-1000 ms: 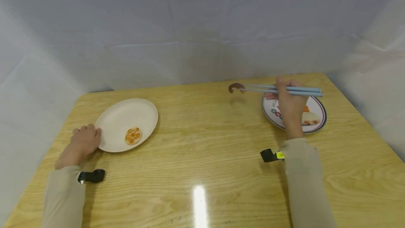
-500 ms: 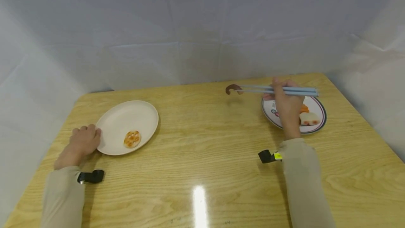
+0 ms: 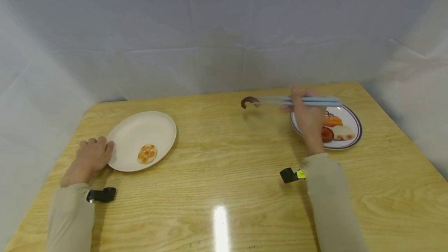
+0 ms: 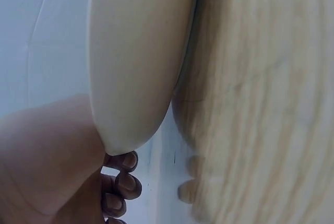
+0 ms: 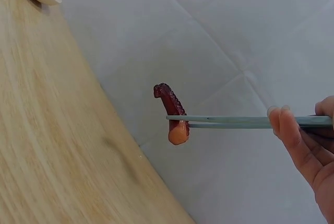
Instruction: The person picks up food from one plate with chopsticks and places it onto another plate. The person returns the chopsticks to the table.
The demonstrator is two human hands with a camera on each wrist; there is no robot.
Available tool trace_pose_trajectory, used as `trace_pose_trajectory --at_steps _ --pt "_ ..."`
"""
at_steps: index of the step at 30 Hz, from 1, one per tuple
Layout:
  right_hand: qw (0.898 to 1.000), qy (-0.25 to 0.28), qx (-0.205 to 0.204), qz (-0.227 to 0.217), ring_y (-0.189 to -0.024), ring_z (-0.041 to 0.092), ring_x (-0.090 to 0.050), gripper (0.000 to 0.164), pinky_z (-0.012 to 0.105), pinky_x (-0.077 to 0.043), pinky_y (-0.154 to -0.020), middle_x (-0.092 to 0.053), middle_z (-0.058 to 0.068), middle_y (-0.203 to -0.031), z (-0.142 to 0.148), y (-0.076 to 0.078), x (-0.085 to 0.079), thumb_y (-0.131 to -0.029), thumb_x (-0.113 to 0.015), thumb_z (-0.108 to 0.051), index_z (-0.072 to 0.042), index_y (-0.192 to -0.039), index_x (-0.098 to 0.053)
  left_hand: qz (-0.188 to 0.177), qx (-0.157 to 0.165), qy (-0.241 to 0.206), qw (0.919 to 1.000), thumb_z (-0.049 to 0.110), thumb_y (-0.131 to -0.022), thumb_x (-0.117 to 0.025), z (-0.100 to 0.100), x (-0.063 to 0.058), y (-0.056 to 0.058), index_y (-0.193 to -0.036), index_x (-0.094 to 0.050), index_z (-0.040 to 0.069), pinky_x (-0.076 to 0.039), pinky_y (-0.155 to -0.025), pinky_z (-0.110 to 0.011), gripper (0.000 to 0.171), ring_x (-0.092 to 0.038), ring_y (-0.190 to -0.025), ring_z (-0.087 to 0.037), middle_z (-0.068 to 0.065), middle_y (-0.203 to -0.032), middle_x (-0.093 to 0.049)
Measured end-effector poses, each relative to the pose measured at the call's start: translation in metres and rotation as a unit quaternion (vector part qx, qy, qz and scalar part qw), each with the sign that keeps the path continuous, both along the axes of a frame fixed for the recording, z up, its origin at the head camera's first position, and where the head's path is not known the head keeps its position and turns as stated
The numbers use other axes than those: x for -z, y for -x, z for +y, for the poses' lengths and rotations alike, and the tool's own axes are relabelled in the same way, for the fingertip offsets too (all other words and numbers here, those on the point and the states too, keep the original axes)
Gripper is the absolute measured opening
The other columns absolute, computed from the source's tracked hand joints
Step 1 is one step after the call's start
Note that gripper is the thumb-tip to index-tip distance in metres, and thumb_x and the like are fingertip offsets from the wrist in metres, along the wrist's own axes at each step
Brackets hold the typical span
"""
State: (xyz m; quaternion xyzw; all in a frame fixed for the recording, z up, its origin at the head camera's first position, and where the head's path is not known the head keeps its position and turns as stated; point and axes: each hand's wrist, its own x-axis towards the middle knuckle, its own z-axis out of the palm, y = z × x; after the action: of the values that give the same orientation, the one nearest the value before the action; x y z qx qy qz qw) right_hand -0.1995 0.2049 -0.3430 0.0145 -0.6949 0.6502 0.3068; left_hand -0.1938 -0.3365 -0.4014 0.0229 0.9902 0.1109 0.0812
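My left hand (image 3: 92, 155) grips the left rim of a cream plate (image 3: 134, 125). In the left wrist view the thumb lies at the plate's edge and the other fingertips (image 4: 128, 182) curl below it. A round browned slice with holes (image 3: 147, 153) lies on that plate. My right hand (image 3: 308, 118) holds a pair of pale blue chopsticks (image 5: 235, 122), level and pointing left. Between their tips is a curled dark red octopus tentacle (image 5: 171, 104) with an orange cut end, held above the table with its shadow below.
Behind the right hand stands a white plate with a dark striped rim (image 3: 357, 137). On it are orange pieces (image 3: 332, 121), a red-brown round piece (image 3: 327, 134) and a white piece with reddish spots (image 3: 343, 132). White sheeting (image 3: 217, 30) hangs beyond the wooden table (image 3: 210, 189).
My right hand has moved left with the chopsticks and octopus tentacle, uncovering more of the striped-rim plate's food. The cream plate shifted slightly under my left hand, which stayed nearly still.
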Motion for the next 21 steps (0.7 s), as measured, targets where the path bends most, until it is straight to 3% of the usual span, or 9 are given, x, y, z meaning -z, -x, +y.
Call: trace_pose_trajectory --at_steps 7,14,21 --pt "0.999 0.009 -0.033 -0.002 -0.051 0.011 -0.066 0.024 0.025 -0.053 -0.052 -0.069 0.002 -0.067 -0.009 0.003 0.002 -0.094 -0.064 -0.015 0.005 -0.08 -0.063 -0.018 -0.018 -0.006 0.9997 0.034 -0.105 -0.018 0.004 0.001 0.001 -0.111 -0.033 -0.026 -0.028 -0.082 -0.068 0.061 -0.029 -0.101 -0.065 -0.051 -0.112 -0.031" --pt "0.998 0.008 -0.058 -0.003 -0.051 0.011 -0.066 0.029 0.028 -0.055 -0.057 -0.069 0.0 -0.066 -0.021 0.004 0.003 -0.095 -0.063 -0.017 0.01 -0.085 -0.061 0.004 -0.018 -0.011 0.9998 0.034 -0.105 -0.02 0.008 0.001 0.003 -0.104 -0.036 -0.023 -0.028 -0.079 -0.067 0.059 -0.03 -0.099 -0.064 -0.05 -0.107 -0.035" --pt "0.997 -0.014 -0.073 -0.034 -0.05 0.009 -0.064 0.023 0.027 -0.054 -0.054 -0.068 0.022 -0.072 -0.039 0.009 0.003 -0.095 -0.063 -0.014 0.008 -0.086 -0.064 0.021 -0.014 -0.018 0.9995 0.035 -0.105 -0.021 0.01 0.003 0.001 -0.104 -0.033 -0.025 -0.026 -0.083 -0.068 0.061 -0.03 -0.097 -0.066 -0.051 -0.104 -0.03"
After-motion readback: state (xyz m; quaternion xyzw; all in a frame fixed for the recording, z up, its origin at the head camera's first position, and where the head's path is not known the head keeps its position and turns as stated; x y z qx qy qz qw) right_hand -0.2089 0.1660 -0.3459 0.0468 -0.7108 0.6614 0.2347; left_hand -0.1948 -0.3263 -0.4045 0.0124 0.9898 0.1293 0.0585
